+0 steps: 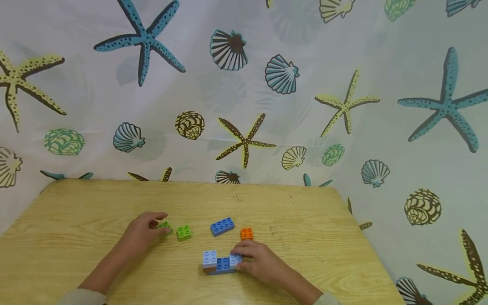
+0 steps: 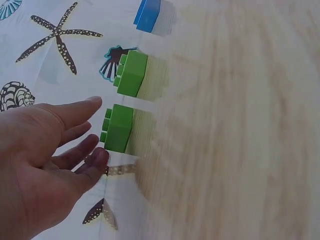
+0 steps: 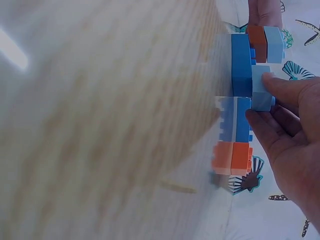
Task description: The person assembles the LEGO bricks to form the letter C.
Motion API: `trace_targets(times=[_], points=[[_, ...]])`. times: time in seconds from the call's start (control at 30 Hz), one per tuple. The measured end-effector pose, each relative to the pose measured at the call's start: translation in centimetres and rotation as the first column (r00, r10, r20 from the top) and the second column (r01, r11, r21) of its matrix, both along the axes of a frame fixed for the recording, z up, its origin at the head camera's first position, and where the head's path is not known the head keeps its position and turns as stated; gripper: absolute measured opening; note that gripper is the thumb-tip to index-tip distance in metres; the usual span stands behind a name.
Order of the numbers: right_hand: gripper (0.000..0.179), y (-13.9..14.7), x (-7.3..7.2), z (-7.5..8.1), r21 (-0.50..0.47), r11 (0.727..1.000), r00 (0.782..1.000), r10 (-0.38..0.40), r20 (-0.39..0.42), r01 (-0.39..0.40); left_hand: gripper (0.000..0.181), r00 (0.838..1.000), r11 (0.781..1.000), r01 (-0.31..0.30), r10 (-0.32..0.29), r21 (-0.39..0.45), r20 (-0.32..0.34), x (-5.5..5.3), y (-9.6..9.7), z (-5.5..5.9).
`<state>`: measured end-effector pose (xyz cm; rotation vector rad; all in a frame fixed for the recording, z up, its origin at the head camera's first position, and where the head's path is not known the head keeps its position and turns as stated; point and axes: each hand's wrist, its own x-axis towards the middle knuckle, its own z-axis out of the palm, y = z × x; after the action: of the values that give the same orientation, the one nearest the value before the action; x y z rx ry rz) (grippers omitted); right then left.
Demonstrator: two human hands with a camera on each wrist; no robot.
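Observation:
My right hand [image 1: 263, 263] pinches a light blue brick [image 3: 260, 90] between thumb and fingers, at the right end of a blue brick [image 3: 241, 67]. On that blue brick's left end sits a brown brick [image 3: 257, 45], topped by another light blue brick [image 1: 209, 256]. Studs of the blue brick show between the two ends. My left hand [image 1: 142, 232] reaches around a green brick [image 2: 119, 128], thumb and fingers spread apart at its studded side. Beside it on the table stands a second green brick [image 1: 184, 232].
Behind the built piece, a loose blue brick [image 1: 222, 226] lies at a slant on the wooden table [image 1: 95, 203]. An orange brick [image 1: 247, 233] is just beyond my right fingertips. A cloth [image 1: 244, 97] printed with shells and starfish hangs behind and to the right.

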<state>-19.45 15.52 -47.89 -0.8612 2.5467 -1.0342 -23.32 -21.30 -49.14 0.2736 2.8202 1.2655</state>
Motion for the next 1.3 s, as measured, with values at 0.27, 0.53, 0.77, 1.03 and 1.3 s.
trace_targets(times=[0.27,0.53,0.77,1.03,1.3], points=[[0.034,-0.1,0.1,0.0,-0.008,1.000,1.000,-0.012,0.009,0.012,0.056,0.998,0.999,0.030,-0.029,-0.026,0.051,-0.7,-0.7,-1.0],[0.033,-0.1,0.1,-0.1,-0.011,1.000,1.000,-0.013,0.006,0.013,0.052,0.999,0.999,0.034,-0.033,-0.034,0.026,-0.5,-0.9,-1.1],[0.034,-0.1,0.1,-0.1,-0.021,1.000,1.000,-0.017,0.006,0.017,0.054,0.997,0.999,0.037,-0.038,0.017,0.064,0.7,-0.7,-0.5],[0.034,0.0,0.2,0.0,-0.007,1.000,1.000,-0.015,-0.004,0.015,0.053,0.989,0.987,0.065,-0.083,0.144,0.125,2.5,1.1,1.0],[0.035,-0.1,0.2,0.2,-0.003,1.000,1.000,-0.008,0.014,0.008,0.047,0.972,0.956,0.159,-0.196,0.246,0.133,4.2,4.2,2.8]])
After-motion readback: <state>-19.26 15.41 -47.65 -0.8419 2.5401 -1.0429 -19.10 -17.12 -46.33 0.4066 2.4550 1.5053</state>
